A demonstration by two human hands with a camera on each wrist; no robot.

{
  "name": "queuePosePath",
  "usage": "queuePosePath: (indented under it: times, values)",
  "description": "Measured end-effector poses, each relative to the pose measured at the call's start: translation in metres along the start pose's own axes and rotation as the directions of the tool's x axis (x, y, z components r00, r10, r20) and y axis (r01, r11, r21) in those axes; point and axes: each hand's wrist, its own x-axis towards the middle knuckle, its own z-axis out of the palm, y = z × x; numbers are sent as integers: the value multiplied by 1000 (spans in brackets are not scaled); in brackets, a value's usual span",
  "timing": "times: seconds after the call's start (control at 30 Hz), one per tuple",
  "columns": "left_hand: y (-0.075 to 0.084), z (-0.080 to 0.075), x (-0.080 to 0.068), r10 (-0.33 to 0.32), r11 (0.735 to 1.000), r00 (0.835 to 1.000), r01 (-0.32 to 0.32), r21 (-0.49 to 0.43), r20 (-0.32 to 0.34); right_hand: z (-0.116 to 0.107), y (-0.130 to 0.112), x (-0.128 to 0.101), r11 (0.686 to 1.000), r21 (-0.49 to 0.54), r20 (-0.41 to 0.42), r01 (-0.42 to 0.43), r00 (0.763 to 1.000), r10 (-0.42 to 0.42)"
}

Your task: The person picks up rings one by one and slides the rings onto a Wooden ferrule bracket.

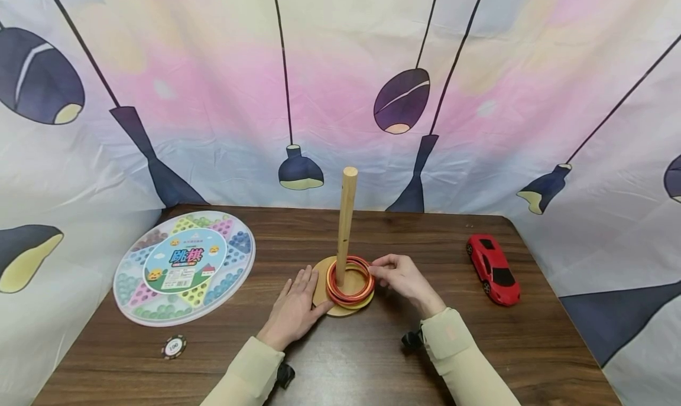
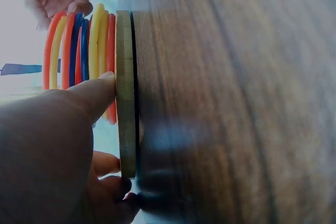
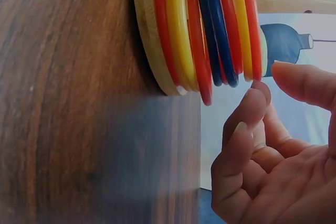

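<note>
A wooden post (image 1: 347, 217) rises from a round wooden base (image 2: 126, 93). Around its foot lies a stack of red, yellow and blue rings (image 3: 178, 30), with a red one on top. At the base's left side, my left hand (image 1: 292, 311) rests with fingers extended along the rim; its thumb (image 2: 94, 95) touches the lower part of the stack. My right hand (image 1: 401, 279) is at the stack's right side. Its bent fingers (image 3: 247, 111) meet the edge of the upper rings, while the thumb (image 3: 302, 82) stands slightly away from the top ring.
On the left of the brown table (image 1: 372, 364) lies a round Chinese checkers board (image 1: 127, 276) with a printed label. A black-and-white poker chip (image 1: 174, 347) is in front of it. A red toy car (image 1: 493, 269) stands at the right. Printed cloth (image 1: 223, 98) hangs behind.
</note>
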Motion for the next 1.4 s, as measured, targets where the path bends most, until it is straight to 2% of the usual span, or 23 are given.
queuePosePath:
  times: [0.2, 0.47, 0.83, 1.13, 1.2, 1.27, 1.3, 1.4]
  values:
    - [-1, 0, 1, 1, 1000, 1000, -1, 0, 5, -6, 3, -4, 998, -45, -18, 35, 999, -36]
    - [0, 0, 4, -24, 1000, 999, 24, -4, 30, -28, 0, -20, 981, -182, -90, 68, 992, -86]
    - [-6, -3, 7, -46, 999, 997, 48, -27, 56, -53, 8, -33, 952, -299, -160, 56, 981, -108]
    - [-17, -12, 4, 10, 999, 996, -6, -44, 92, -63, 12, -41, 932, -361, -194, 36, 975, -113]
    - [-21, -16, 3, 30, 998, 994, -25, -49, 109, -64, 13, -43, 910, -412, -200, 49, 969, -143]
    - [-25, -23, 4, 41, 998, 992, -35, -54, 119, -65, 13, -44, 868, -491, -204, 79, 958, -203]
    - [-27, -26, 4, 43, 998, 992, -37, -52, 118, -66, 13, -43, 836, -541, -207, 95, 948, -241]
    - [-33, -41, 7, 47, 999, 996, -46, -6, 78, -67, 11, -41, 709, -693, -200, 132, 910, -364]
